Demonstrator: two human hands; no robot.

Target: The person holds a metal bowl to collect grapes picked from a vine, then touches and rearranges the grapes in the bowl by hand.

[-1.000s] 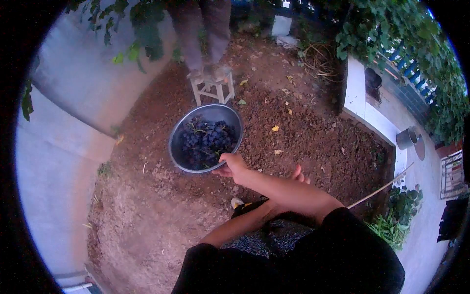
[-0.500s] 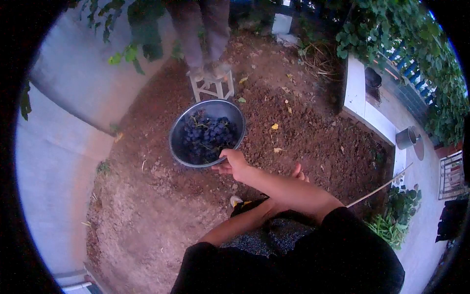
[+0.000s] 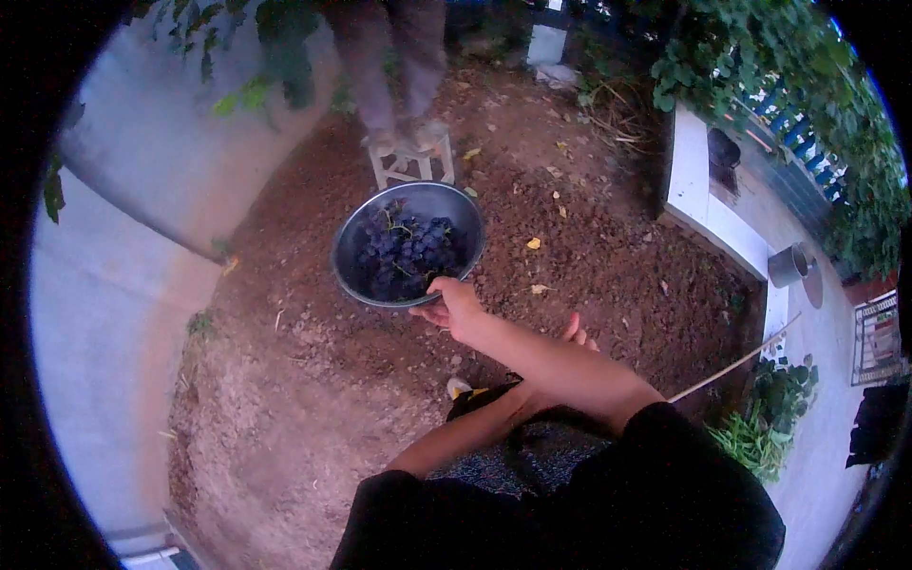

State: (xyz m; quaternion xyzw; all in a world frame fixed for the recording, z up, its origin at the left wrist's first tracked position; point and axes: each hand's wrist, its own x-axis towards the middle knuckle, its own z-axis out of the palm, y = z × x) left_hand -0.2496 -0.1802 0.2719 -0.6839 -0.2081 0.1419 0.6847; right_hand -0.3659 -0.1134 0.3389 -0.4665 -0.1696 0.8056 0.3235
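My right hand (image 3: 453,309) grips the near rim of a round metal basin (image 3: 467,218), thumb over the edge and fingers beneath. Several bunches of dark purple grapes (image 3: 408,245) with green stems lie in the basin, which is held above the soil and tilted a little. My left forearm crosses under the right one. Beyond it shows part of my left hand (image 3: 578,333), its thumb and fingers apart with nothing seen in them; the rest is hidden behind my right forearm.
A person in grey trousers (image 3: 394,66) stands on a small wooden stool (image 3: 415,163) just past the basin. A pale wall (image 3: 123,313) runs along the left. To the right are a white ledge (image 3: 717,223), a metal bucket (image 3: 788,266), a thin stick (image 3: 731,366) and leafy plants (image 3: 774,413).
The basin has risen slightly away from me and tipped a bit more toward me, with my right hand still on its rim. My left hand has hardly moved.
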